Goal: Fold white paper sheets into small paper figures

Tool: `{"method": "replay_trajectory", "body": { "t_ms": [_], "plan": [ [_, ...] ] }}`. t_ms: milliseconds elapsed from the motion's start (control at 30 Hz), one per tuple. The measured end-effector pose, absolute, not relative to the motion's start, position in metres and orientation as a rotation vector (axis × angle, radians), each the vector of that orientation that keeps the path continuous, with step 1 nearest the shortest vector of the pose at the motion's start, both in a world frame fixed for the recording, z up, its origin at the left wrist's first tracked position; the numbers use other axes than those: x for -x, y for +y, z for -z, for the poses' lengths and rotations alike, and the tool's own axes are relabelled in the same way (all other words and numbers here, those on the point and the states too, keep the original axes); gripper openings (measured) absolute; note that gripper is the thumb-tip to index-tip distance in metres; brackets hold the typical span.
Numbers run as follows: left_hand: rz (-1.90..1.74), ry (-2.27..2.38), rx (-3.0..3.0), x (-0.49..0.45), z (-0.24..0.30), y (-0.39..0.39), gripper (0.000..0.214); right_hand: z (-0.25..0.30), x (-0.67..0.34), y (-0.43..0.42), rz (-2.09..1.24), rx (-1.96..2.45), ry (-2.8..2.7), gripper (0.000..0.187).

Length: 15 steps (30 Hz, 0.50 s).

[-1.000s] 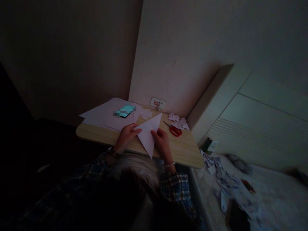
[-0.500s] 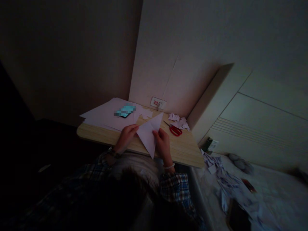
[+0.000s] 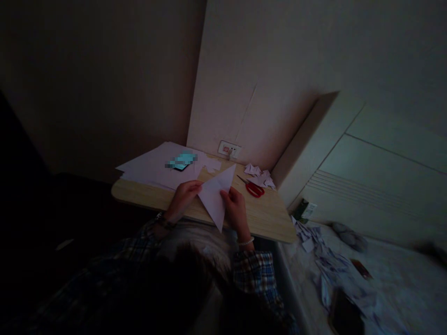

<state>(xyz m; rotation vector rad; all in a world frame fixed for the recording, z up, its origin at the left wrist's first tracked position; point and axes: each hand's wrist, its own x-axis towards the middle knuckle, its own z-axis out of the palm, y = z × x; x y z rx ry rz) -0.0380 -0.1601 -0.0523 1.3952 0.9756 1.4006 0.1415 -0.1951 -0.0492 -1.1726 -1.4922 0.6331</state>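
A triangular folded sheet of white paper [image 3: 213, 196] is held between my two hands over the front of the wooden table [image 3: 268, 216]. My left hand [image 3: 185, 197] pinches its left corner. On the right edge, my right hand [image 3: 235, 207] grips it with the thumb on top. Some of the fingers are hidden behind the paper and the hands. Red-handled scissors [image 3: 254, 189] lie just beyond my right hand, their blades pointing to the back left. Small folded paper pieces [image 3: 263, 179] rest behind them.
A stack of white paper [image 3: 146, 165] covers the table's left, with a lit phone [image 3: 183, 161] on it. Paper scraps [image 3: 212, 164] lie beside it. A wall socket [image 3: 228, 149] sits behind. To the right, a bed [image 3: 412, 288] holds many folded papers [image 3: 331, 260].
The folded paper has shifted very slightly left and down at its tips, and my right hand has moved a little left with it. My left hand stays nearly still.
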Motion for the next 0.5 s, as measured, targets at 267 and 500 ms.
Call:
{"method": "replay_trajectory", "body": {
  "t_ms": [267,500],
  "plan": [
    [-1.42,0.933,-1.398,0.0381,0.0497,-0.1632,0.03,0.0522,-0.1426,-0.1981,-0.671,1.145,-1.471,0.028],
    [-1.424,0.987,-1.348,0.0362,0.0527,-0.1636,0.038,0.0527,-0.1416,-0.1992,-0.765,1.14,-1.435,0.03]
  ]
}}
